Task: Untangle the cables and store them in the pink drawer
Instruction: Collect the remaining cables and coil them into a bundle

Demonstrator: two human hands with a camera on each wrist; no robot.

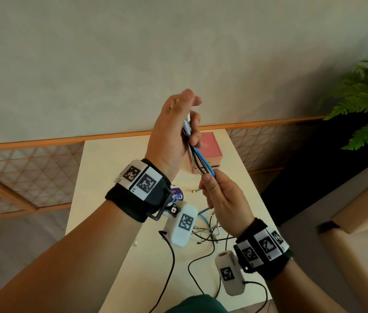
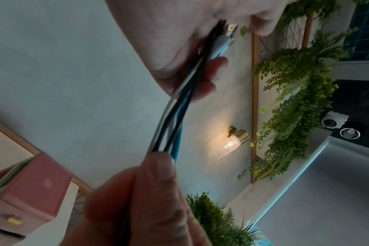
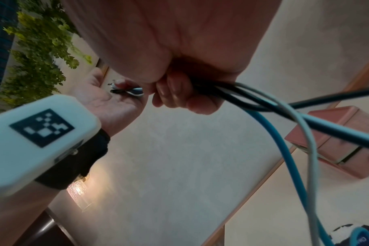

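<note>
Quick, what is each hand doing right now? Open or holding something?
Left hand: fingers curled round the upper end of the cable bundle.
Right hand: pinching the same cable bundle lower down.

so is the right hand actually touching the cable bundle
Touching. The right wrist view shows the right hand with its fingers curled round the cable bundle; the left wrist view shows the thumb pressed on the same strands.
</note>
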